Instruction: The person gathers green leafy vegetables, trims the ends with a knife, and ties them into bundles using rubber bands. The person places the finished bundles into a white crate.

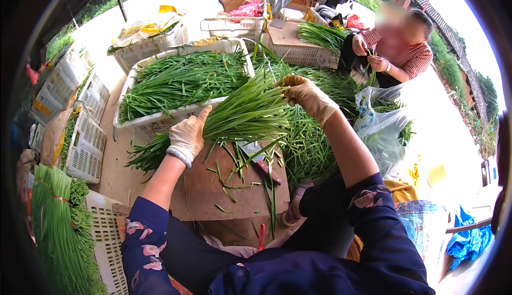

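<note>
A thick bunch of garlic chives (248, 113) lies slanted across my left hand (186, 136), which is gloved and grips it near the leafy end. At the bunch's other end, my gloved right hand (307, 96) pinches some stalk ends. Below the bunch, a wide-bladed knife (269, 171) with a red-brown handle rests on a brown board (192, 199), its blade partly hidden under stalks. Cut pieces of stalk are strewn around the knife. Just beyond my left hand stands a white plastic crate (156, 126) filled with chives; its front bears writing.
Loose chives (310, 147) are heaped right of the board. A co-worker (404, 55) handles stalks at upper right, behind a clear plastic bag (380, 131). Slotted crates (87, 147) stand along the left. Tied bundles of greens (56, 215) sit at lower left.
</note>
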Demonstrator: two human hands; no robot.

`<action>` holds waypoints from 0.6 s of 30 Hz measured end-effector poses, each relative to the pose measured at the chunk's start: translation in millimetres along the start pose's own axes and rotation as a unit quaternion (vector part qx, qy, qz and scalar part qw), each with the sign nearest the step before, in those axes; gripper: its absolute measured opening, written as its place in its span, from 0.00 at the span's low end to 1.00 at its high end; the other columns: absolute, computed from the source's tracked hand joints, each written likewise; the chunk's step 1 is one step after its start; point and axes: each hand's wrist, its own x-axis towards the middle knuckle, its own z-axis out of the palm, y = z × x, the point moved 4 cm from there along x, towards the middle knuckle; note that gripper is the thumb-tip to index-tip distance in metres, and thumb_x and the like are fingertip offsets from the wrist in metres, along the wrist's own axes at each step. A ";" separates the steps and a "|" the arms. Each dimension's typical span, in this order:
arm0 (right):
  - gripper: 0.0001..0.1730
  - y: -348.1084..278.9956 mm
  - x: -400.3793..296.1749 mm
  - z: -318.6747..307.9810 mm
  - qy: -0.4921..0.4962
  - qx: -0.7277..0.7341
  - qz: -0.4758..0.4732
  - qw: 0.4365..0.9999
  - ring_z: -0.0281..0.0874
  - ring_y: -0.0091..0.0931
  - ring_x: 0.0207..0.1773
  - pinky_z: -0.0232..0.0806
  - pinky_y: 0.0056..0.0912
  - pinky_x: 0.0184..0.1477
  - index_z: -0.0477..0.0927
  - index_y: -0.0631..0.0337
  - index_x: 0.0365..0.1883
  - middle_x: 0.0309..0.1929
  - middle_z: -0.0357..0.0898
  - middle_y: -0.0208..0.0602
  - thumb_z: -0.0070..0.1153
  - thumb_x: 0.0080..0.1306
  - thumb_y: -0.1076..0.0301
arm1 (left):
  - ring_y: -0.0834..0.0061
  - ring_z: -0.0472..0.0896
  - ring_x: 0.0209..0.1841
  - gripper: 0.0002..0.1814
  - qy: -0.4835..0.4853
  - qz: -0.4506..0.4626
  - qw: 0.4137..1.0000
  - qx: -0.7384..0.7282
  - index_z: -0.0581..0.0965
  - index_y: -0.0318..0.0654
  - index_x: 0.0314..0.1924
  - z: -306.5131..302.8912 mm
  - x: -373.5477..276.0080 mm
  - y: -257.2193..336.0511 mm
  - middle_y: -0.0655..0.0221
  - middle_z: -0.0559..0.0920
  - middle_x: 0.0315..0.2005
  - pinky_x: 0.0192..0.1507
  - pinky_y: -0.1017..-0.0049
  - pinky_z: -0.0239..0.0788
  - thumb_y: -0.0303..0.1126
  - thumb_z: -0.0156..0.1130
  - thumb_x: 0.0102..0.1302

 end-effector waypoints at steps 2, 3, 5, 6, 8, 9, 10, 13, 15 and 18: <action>0.13 -4.0 7.3 -7.5 -0.013 0.056 -0.020 0.998 0.74 0.17 0.29 0.68 0.16 0.32 0.80 0.62 0.47 0.35 0.82 0.28 0.62 0.62 0.73 | 0.67 0.84 0.35 0.47 0.068 0.008 0.997 0.021 0.58 0.67 0.73 3.3 -4.2 -10.8 0.69 0.81 0.33 0.34 0.65 0.78 0.25 0.63 0.55; 0.12 -6.7 4.2 -26.2 0.001 0.110 -0.043 0.993 0.76 0.17 0.30 0.69 0.15 0.32 0.81 0.62 0.45 0.35 0.82 0.28 0.61 0.63 0.73 | 0.67 0.84 0.35 0.47 0.084 0.011 0.996 0.009 0.58 0.67 0.73 2.7 -2.1 -10.1 0.69 0.81 0.33 0.33 0.65 0.78 0.25 0.63 0.54; 0.12 -12.4 1.5 -54.7 0.058 0.123 -0.044 0.990 0.80 0.20 0.37 0.73 0.17 0.36 0.80 0.62 0.46 0.39 0.83 0.29 0.62 0.64 0.73 | 0.68 0.84 0.35 0.47 0.109 0.003 0.994 -0.004 0.59 0.67 0.72 1.1 -6.8 -20.9 0.70 0.80 0.33 0.33 0.65 0.78 0.25 0.63 0.54; 0.12 -8.8 2.5 -82.8 0.084 0.135 -0.051 0.986 0.80 0.20 0.37 0.74 0.18 0.37 0.80 0.62 0.46 0.39 0.83 0.29 0.62 0.64 0.73 | 0.69 0.84 0.34 0.47 0.118 -0.004 0.993 0.005 0.60 0.68 0.72 -2.6 -6.4 -19.5 0.71 0.80 0.33 0.32 0.66 0.77 0.25 0.63 0.53; 0.11 -8.9 -13.0 -133.5 0.172 0.154 -0.091 0.969 0.79 0.20 0.35 0.73 0.19 0.35 0.80 0.62 0.45 0.37 0.82 0.27 0.63 0.64 0.74 | 0.69 0.83 0.34 0.47 0.139 0.013 0.990 0.009 0.61 0.68 0.72 2.6 -1.1 -17.0 0.72 0.80 0.32 0.32 0.67 0.77 0.24 0.63 0.53; 0.10 -9.6 -13.8 -143.3 0.209 0.154 -0.096 0.961 0.79 0.21 0.34 0.72 0.19 0.34 0.81 0.62 0.45 0.36 0.82 0.27 0.62 0.64 0.75 | 0.69 0.83 0.34 0.46 0.146 0.013 0.989 0.019 0.61 0.68 0.71 4.9 -5.1 -25.4 0.73 0.80 0.32 0.32 0.67 0.77 0.24 0.63 0.53; 0.10 -0.8 -14.1 -161.0 0.224 0.093 -0.091 0.966 0.79 0.22 0.33 0.71 0.19 0.33 0.81 0.63 0.44 0.35 0.82 0.27 0.61 0.64 0.76 | 0.70 0.83 0.33 0.46 0.150 0.013 0.988 0.026 0.62 0.68 0.71 5.8 -7.1 -28.1 0.73 0.79 0.31 0.32 0.68 0.77 0.24 0.63 0.52; 0.11 49.4 -12.2 -202.9 0.279 -0.158 0.059 0.945 0.80 0.27 0.31 0.70 0.25 0.32 0.82 0.64 0.42 0.29 0.83 0.34 0.63 0.60 0.72 | 0.70 0.82 0.33 0.46 0.155 0.022 0.987 0.037 0.62 0.68 0.71 13.1 -2.7 -26.1 0.74 0.78 0.30 0.32 0.68 0.76 0.24 0.63 0.52; 0.13 62.2 -15.9 -183.2 0.237 -0.472 0.208 0.823 0.69 0.21 0.20 0.63 0.26 0.22 0.79 0.64 0.37 0.22 0.76 0.31 0.67 0.61 0.65 | 0.70 0.82 0.33 0.46 0.138 0.023 0.989 0.051 0.62 0.67 0.71 15.6 -6.5 -30.6 0.73 0.78 0.30 0.33 0.69 0.76 0.24 0.63 0.52; 0.24 40.9 -8.8 -151.4 0.142 -0.413 0.147 0.887 0.76 0.22 0.26 0.68 0.26 0.27 0.78 0.62 0.50 0.32 0.81 0.32 0.64 0.64 0.54 | 0.69 0.82 0.33 0.46 0.143 0.038 0.987 0.060 0.61 0.66 0.72 16.6 -10.1 -33.0 0.72 0.78 0.31 0.33 0.69 0.76 0.24 0.63 0.52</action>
